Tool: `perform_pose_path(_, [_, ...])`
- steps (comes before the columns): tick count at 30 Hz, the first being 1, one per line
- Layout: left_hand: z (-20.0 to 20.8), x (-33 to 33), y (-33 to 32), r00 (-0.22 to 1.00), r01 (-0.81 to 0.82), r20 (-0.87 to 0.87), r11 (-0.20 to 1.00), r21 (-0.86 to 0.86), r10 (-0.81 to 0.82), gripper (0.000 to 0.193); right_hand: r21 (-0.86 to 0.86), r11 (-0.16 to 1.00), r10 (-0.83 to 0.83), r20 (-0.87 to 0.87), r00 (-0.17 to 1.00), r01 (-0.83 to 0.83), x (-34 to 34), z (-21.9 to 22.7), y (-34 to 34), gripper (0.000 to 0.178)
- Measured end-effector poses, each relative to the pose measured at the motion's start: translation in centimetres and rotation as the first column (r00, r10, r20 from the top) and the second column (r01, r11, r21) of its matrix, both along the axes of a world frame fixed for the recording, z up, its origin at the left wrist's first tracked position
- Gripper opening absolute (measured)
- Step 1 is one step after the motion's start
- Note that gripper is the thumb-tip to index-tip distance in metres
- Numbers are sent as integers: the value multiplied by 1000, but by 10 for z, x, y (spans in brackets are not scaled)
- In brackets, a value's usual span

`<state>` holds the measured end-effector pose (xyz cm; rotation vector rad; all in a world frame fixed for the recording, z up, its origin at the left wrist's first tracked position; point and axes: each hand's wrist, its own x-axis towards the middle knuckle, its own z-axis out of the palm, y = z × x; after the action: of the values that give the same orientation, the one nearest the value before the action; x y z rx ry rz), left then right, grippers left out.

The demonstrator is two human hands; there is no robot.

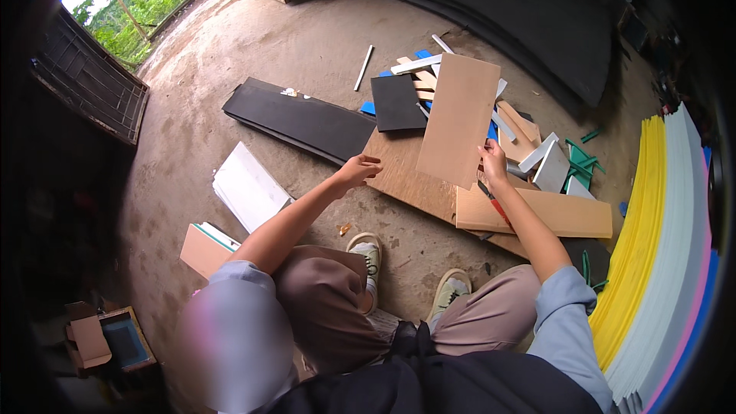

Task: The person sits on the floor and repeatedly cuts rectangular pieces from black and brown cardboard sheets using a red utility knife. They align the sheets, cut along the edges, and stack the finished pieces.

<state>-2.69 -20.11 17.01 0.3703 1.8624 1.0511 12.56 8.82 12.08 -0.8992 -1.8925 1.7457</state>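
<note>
My right hand [493,161] pinches the lower right edge of a tan rectangular foam sheet [460,119], which is raised and tilted over a brown wooden board [410,172]. My left hand [359,172] hovers at the board's left end, fingers apart and slightly curled, holding nothing. Beside my right wrist is a red-handled cutter [502,213]; whether it rests on the sheet below or touches my hand, I cannot tell. Under that wrist, a longer tan sheet [548,213] lies across the board. A black square piece [397,103] lies at the board's far side.
Black strips [307,119] lie beyond my left hand. White sheets [249,184] are on the floor at left. White, blue and green offcuts [537,155] pile up at right. Yellow sheets [632,230] stand in a stack along the right side. Large black sheets [514,19] lie at the back.
</note>
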Motion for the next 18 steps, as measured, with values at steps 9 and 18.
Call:
perform_pose_path(9, [-131, -69, 75, 871, -346, -356, 937, 45, 339, 59, -114, 990, -38, 312, 949, 77, 56, -62, 45, 22])
perform_pose_path(18, [-194, -159, 142, 643, -747, -175, 661, 71, 745, 46, -230, 973, 78, 404, 911, 19, 22, -62, 17, 28])
